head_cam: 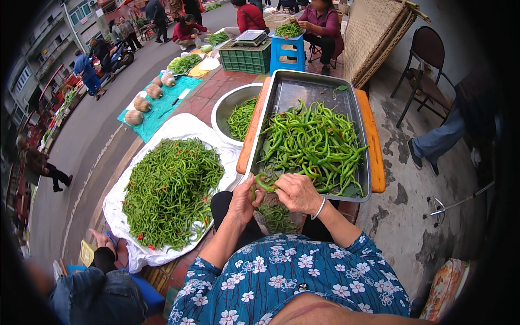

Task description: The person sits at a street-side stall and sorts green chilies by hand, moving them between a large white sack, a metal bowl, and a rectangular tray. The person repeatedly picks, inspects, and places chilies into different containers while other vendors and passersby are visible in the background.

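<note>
My left hand (245,198) holds a curved green chili pepper (264,185) at the near left corner of a metal tray (300,86). The fingers of my right hand (298,193) are closed at that pepper's other end, over the tray's near rim. A heap of green chili peppers (317,142) fills much of the tray, with a few red ones among them. The tray rests on an orange wooden stool or bench (370,140). Below my hands, between my knees, lie more green pieces (276,215), partly hidden.
Left of me, a large pile of small green chilies (170,191) lies on a white sheet (134,258). A metal basin (219,105) of chilies stands beside the tray. Beyond are a blue plastic stool (286,57) and a green crate (243,59). A person (101,292) sits close at left.
</note>
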Demonstrator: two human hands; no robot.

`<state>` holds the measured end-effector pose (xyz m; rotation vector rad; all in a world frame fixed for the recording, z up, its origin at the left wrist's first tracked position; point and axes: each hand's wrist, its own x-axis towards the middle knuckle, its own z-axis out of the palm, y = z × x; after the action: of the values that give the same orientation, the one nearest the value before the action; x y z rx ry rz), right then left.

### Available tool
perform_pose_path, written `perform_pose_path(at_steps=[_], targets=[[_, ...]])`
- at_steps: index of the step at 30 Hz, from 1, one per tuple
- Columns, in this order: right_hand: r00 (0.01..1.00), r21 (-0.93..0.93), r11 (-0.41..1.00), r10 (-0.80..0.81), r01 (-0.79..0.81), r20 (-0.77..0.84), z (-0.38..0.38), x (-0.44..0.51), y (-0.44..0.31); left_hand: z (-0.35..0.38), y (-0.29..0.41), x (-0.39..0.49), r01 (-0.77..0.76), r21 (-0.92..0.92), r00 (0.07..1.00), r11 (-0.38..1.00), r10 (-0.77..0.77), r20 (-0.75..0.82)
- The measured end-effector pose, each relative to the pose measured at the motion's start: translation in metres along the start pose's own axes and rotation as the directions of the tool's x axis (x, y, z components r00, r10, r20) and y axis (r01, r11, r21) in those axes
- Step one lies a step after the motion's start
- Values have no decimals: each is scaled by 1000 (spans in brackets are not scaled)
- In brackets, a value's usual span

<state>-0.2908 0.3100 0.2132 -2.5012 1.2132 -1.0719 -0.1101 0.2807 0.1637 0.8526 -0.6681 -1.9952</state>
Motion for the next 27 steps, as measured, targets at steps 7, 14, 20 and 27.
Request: perform_pose_path(at_steps=[7, 14, 20, 27], targets=[[995, -30, 995, 100, -100, 0, 11, -12, -6, 4, -2, -3, -57, 46, 998, 997, 57, 2], [894, 104, 898, 437, -428, -94, 18, -14, -7, 14, -10, -20, -274, 148, 957, 950, 285, -62], [777, 638, 554, 619, -535, 114, 5, -11, -4, -5, -6, -14, -151, -138, 987, 979, 156, 31], [703, 856, 109, 627, -506, 336, 10, -7, -12, -3, -23, -21, 77, 145, 965, 986, -110, 237]])
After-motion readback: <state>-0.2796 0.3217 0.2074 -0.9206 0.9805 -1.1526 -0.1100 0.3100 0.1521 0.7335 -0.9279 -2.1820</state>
